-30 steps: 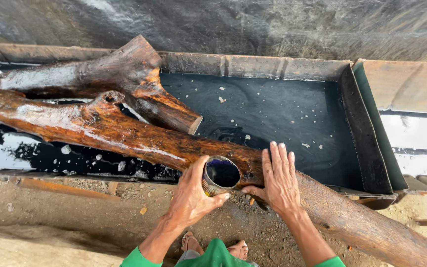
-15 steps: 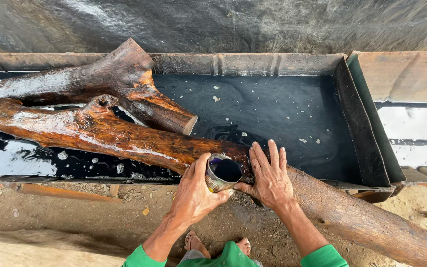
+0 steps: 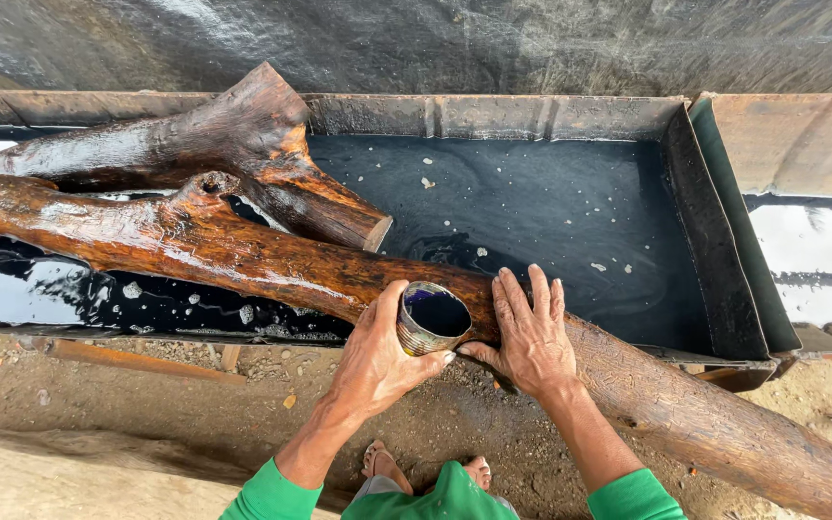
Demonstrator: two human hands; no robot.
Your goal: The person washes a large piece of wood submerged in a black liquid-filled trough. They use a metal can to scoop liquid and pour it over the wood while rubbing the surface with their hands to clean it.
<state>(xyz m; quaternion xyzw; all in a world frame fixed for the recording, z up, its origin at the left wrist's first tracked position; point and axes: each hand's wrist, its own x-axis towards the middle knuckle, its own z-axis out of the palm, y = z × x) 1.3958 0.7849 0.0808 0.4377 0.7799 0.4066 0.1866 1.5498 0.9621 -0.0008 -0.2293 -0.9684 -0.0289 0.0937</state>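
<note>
My left hand [image 3: 377, 358] grips a small metal can [image 3: 432, 317] of dark liquid, tilted against a long wet log [image 3: 243, 255]. My right hand [image 3: 530, 332] lies flat on that log just right of the can, fingers spread. The log runs from the far left, over the trough's front rim, down to the lower right, where its end [image 3: 724, 424] is dry and lighter. A second thick forked log [image 3: 243, 144] lies behind it in the trough.
A long metal trough [image 3: 724, 270] holds black liquid [image 3: 532, 202] with pale flecks floating on it. Another trough section [image 3: 811, 144] adjoins on the right. A dark tarpaulin hangs behind. My sandalled feet [image 3: 426, 467] stand on gritty earth below the log.
Both hands and the can stay at the same spot on the log. The view has shifted slightly; the can is tipped a little more toward the log.
</note>
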